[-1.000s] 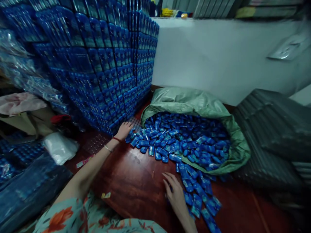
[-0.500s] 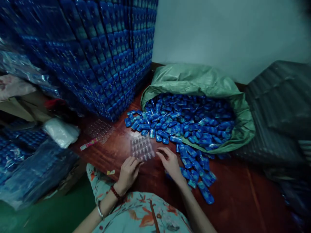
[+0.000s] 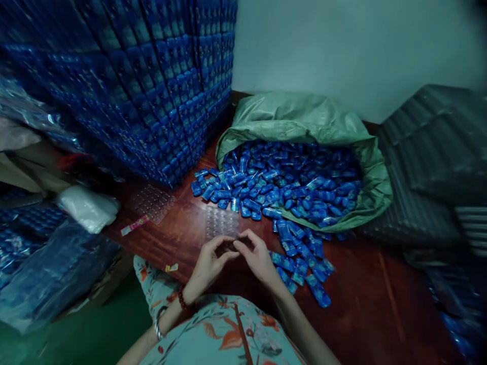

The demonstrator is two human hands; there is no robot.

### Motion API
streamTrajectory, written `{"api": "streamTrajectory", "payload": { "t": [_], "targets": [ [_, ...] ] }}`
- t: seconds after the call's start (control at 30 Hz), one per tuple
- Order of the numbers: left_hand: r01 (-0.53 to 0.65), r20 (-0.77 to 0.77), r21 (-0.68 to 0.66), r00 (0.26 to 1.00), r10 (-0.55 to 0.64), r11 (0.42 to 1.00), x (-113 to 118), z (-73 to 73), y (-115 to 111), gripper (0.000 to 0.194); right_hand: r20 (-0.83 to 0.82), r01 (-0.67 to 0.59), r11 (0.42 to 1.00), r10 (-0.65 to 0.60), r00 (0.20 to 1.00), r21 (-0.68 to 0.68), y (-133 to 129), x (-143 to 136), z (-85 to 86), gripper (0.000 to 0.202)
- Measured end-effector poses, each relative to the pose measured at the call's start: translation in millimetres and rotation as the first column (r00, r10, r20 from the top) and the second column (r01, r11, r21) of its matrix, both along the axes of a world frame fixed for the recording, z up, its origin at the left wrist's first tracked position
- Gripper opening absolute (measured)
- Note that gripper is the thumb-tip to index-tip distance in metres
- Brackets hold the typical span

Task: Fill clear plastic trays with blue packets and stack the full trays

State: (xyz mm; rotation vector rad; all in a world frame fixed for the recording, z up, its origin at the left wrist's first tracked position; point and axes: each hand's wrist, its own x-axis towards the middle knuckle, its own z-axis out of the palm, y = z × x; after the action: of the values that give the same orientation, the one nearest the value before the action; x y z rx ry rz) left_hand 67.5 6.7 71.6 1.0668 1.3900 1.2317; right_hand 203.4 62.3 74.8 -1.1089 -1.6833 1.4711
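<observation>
My left hand and my right hand meet fingertip to fingertip at the near edge of a clear plastic blister tray. Both hands are closed in a pinch; whatever lies between the fingertips is too small or hidden to make out. The tray rests on the red-brown wooden surface, its rows of moulded bumps facing up, its near edge partly covered by my fingers. Right of my right hand lie loose small blue packs. More blue packs spill toward the tray from a green woven sack.
Tall stacks of blue packs rise at the left. A second clear blister sheet, a pink strip and a white plastic bag lie leftward. Dark stacked trays stand at the right, and a pale wall closes the back.
My hands have come together at the tray's near edge. The right hand moved left and the left hand shifted right; before, they were apart on either side. The view has shifted slightly.
</observation>
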Motion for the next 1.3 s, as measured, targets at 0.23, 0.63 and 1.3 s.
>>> {"api": "streamTrajectory", "payload": {
  "t": [0.23, 0.63, 1.3],
  "targets": [
    [0.01, -0.055, -0.002, 0.998, -0.01, 1.0, -0.8, -1.1, -2.4, 0.023, -0.016, 0.015, 1.0, -0.016, 1.0, -0.02, -5.0, -2.0, 0.1, 0.015],
    [0.058, -0.111, 0.072, 0.993, -0.05, 0.996, -4.9, 2.7, -1.5, 0.014, -0.048, 0.044, 0.996, -0.048, 0.998, -0.08, -3.0, 1.1, 3.9, 0.017],
    [-0.243, -0.181, 0.078, 0.95, 0.254, 0.967, -24.4, -19.3, -5.7, 0.069, 0.177, 0.3, 0.93, -0.338, 0.924, 0.211, 24.9, 15.2, -32.7, 0.035]
  ]
}}
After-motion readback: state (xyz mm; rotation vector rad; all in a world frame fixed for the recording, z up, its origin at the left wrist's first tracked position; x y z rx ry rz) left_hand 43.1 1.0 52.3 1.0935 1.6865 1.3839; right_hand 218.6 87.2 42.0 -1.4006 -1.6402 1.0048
